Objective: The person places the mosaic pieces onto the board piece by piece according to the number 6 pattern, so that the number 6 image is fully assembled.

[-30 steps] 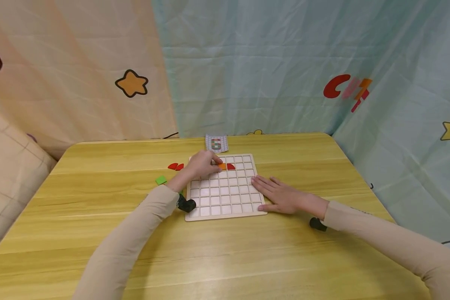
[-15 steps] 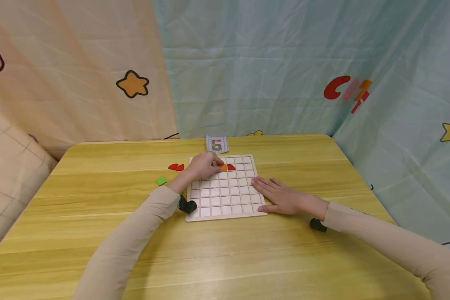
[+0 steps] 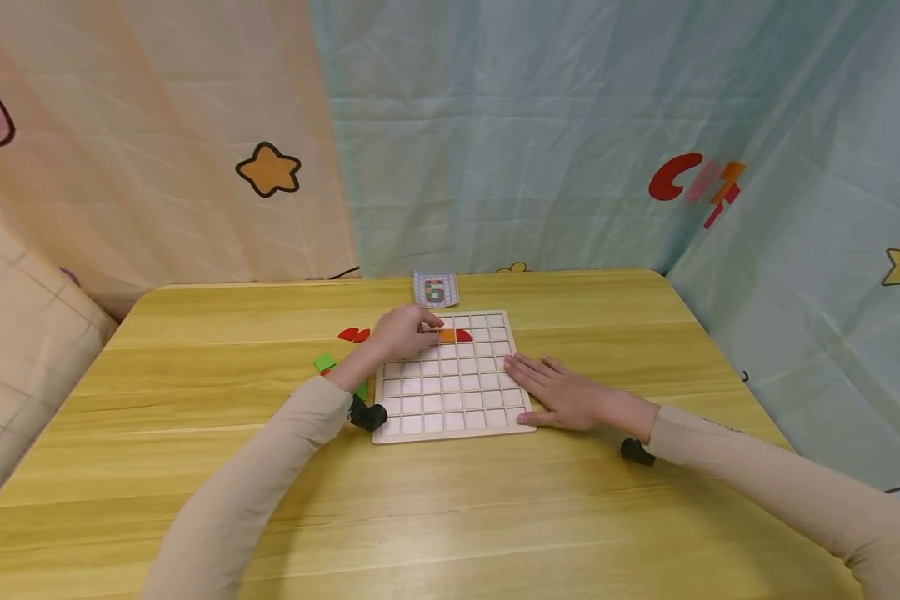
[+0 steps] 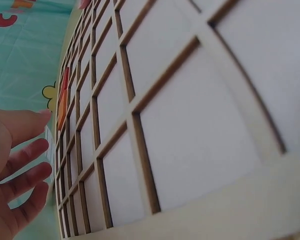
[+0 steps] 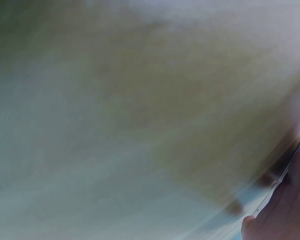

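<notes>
A pale wooden grid board (image 3: pixel 450 392) lies on the table. In its upper rows an orange square tile (image 3: pixel 447 336) sits in a cell, with a red quarter-round tile (image 3: pixel 464 335) directly to its right. My left hand (image 3: pixel 401 332) hovers over the board's upper left, fingertips just left of the orange tile. The left wrist view shows that hand's fingers (image 4: pixel 32 170) loosely bent, holding nothing, with the orange tile (image 4: pixel 63 107) beyond them in the grid. My right hand (image 3: pixel 558 392) lies flat, its straight fingers resting on the board's right edge.
A small paper card (image 3: pixel 435 290) with a coloured grid pattern lies behind the board. Left of the board are red quarter-round tiles (image 3: pixel 348 334), a green square tile (image 3: pixel 325 362) and another green piece (image 3: pixel 361 390) partly hidden by my left wrist. Curtains (image 3: pixel 495 167) hang behind the table.
My left thumb and fingers have come off the orange tile and spread apart, and the hand has drawn slightly left. The orange tile stays in its cell. My right hand keeps its place.
</notes>
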### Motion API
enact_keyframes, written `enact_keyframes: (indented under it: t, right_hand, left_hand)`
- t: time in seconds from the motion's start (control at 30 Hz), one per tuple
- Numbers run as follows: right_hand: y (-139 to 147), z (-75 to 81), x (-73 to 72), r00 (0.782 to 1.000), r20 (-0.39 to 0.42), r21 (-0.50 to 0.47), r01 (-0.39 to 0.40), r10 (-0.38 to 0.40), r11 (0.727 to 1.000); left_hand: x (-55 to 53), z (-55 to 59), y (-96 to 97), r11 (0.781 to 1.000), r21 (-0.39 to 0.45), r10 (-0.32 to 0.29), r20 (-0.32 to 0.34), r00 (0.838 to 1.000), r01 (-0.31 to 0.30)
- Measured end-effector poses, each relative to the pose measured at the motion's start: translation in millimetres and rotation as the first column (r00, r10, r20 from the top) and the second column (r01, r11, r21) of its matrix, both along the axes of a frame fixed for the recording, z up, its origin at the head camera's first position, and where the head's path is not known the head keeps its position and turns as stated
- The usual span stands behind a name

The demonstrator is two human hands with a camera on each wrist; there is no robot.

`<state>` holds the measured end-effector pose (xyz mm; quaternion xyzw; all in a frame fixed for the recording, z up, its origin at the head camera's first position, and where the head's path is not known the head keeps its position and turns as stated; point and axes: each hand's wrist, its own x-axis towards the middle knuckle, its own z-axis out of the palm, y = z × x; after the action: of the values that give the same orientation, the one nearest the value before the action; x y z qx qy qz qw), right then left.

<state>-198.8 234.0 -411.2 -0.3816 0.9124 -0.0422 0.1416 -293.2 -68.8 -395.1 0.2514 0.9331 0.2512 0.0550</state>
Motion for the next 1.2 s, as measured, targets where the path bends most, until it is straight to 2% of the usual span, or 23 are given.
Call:
enact_keyframes:
  t: [0.3,0.5,0.83,1.0,1.2]
  right_hand:
    - [-1,-0.9,0.2,1.000,0.016,0.018,0.011,-0.011,1.000]
    - [-2,-1.9,0.4,1.000,0.011,-0.003,0.006,-0.006,1.000]
    - [-2,3.2,2.9,1.000,-0.004,0.009,0.014,-0.014,1.000]
    - [-2,3.8,3.1,1.000,0.000,0.006,0.008,-0.008,1.000]
    - [-2,1.9,3.0,1.000,-0.020,-0.043,-0.013,0.012,0.999]
  left_hand:
    - [4.3,5.6,-24.1,0.999,0.007,0.046,0.012,0.999,-0.046]
    - [7.3,8.0,-43.4,0.996,0.007,0.092,-0.016,0.996,-0.092]
    - [13.5,12.5,-78.4,0.994,0.032,0.106,-0.064,0.992,-0.104]
    - [16.2,7.9,-97.8,0.991,0.033,0.133,-0.072,0.988,-0.131]
    - [17.6,-0.3,-117.4,0.987,0.036,0.161,-0.062,0.985,-0.159]
